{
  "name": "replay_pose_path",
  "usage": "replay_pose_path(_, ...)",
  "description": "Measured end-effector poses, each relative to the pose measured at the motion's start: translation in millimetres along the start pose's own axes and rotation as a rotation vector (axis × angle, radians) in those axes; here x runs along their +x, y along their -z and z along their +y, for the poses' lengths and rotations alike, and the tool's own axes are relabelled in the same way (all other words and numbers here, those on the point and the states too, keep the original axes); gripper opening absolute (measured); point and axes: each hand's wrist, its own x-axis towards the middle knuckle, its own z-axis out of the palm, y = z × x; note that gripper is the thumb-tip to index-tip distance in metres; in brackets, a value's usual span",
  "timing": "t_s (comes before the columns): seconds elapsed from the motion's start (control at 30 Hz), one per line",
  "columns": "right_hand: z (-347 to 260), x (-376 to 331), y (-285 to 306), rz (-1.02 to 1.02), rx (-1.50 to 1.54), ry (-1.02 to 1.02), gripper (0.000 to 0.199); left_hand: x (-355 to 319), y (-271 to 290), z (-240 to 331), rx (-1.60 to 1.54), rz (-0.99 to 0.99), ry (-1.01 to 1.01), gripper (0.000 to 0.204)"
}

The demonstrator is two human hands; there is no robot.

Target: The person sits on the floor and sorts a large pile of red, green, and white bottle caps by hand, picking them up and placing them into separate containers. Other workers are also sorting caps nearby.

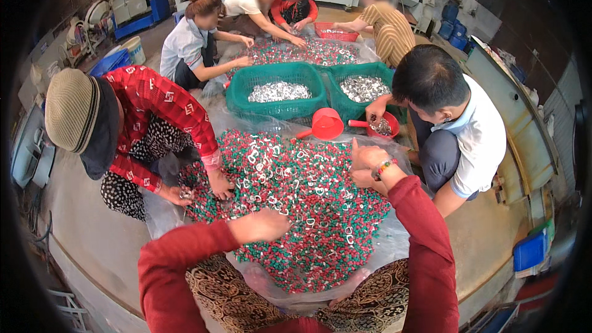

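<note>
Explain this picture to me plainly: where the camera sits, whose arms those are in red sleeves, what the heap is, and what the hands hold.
The single picture comes from a wide fisheye camera worn on a person's head, looking down, so straight edges bend near the rim. The two red-sleeved arms rising from the lower edge are that person's own. The left hand rests on a heap of small red, green and white pieces spread on a clear plastic sheet on the floor. The right hand is at the heap's far edge; whether either hand grips a piece is too small to tell. Other people crouch around. Beyond lie two green baskets of silvery pieces and a red scoop.
</note>
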Motion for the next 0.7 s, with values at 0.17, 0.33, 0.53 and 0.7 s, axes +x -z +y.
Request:
replay_pose_path(0.17, 3.3, 82.4, 26.7, 0.161, 0.186, -0.082, 0.081, -55.1, -40.4, 6.7, 0.047, -0.059, 0.283, 0.030)
replay_pose_path(0.33, 39.5, 130.7, 44.2, 0.344, 0.466, -0.194, 0.087, -46.9, -36.8, 10.3, -0.045, -0.055, 0.190, 0.032)
replay_pose_path(0.53, 79.6, 170.8, 9.3, 0.644, -0.108, -0.286, 0.041, -49.1, -27.9, 23.4, -0.128, 0.120, -0.014, 0.025)
replay_pose_path(0.7, 111.4, 232.5, -8.4, 0.536, 0.319, -0.258, 0.071, -49.4, -8.5, 28.8, -0.190, -0.069, -0.102, 0.044)
